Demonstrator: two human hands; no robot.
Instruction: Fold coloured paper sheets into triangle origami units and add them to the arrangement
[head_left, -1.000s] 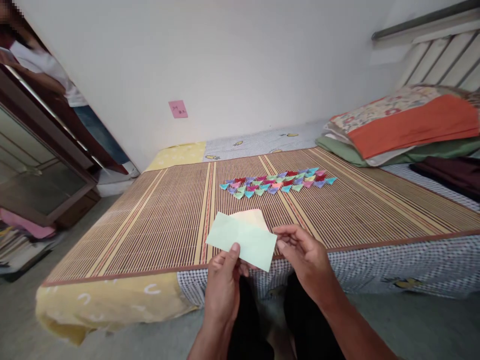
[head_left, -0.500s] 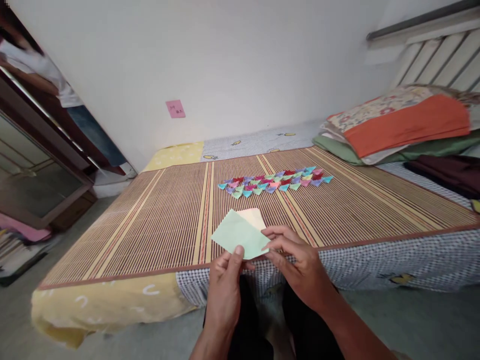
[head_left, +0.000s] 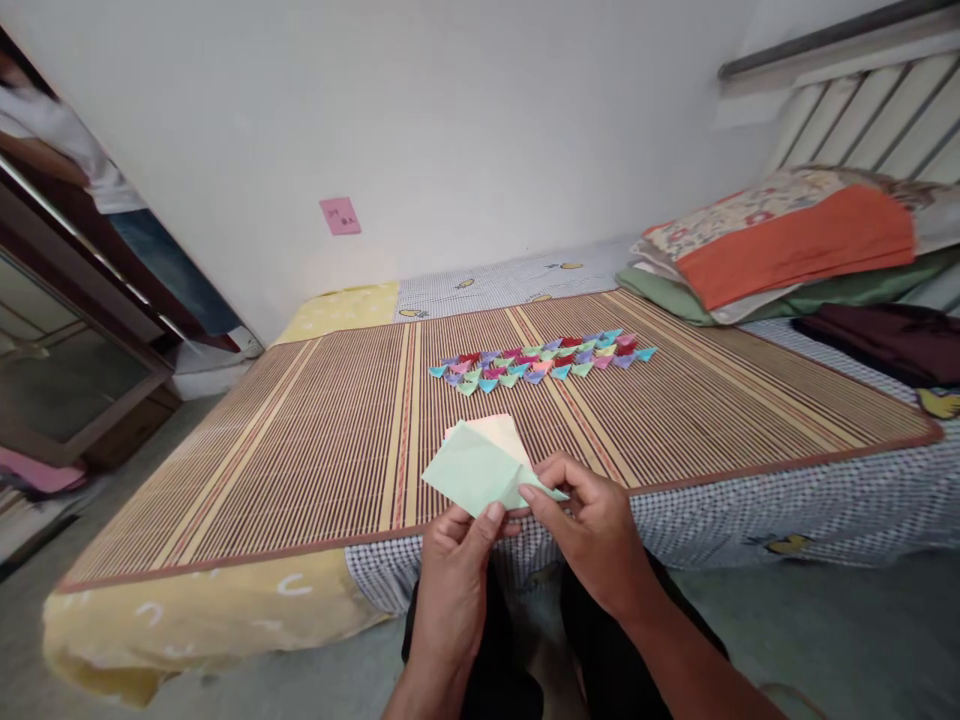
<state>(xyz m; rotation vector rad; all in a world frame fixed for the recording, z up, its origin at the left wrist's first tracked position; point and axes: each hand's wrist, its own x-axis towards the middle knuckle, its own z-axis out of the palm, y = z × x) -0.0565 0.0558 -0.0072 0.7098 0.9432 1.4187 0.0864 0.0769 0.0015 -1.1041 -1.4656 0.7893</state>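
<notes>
A pale green sheet of paper (head_left: pixel 472 468) is held in the air over the near edge of the striped mat (head_left: pixel 337 450). My left hand (head_left: pixel 459 560) pinches its lower edge, thumb on top. With thumb and fingers, my right hand (head_left: pixel 585 510) grips the right end, where the paper is bent into a narrow point. Beyond the green sheet, partly covered by it, a cream paper (head_left: pixel 501 432) lies on the mat. Farther back, several small folded paper pieces (head_left: pixel 540 362) in many colours form rows.
Folded bedding (head_left: pixel 795 245) with an orange panel lies at the right, near dark cloth (head_left: pixel 885 340). A pink note (head_left: pixel 340 216) is on the wall. At the far left stands a person (head_left: pixel 150 220).
The right end of the green paper, flat before, is now folded into a point under my right fingers. My left thumb has shifted slightly right. The view has moved a little.
</notes>
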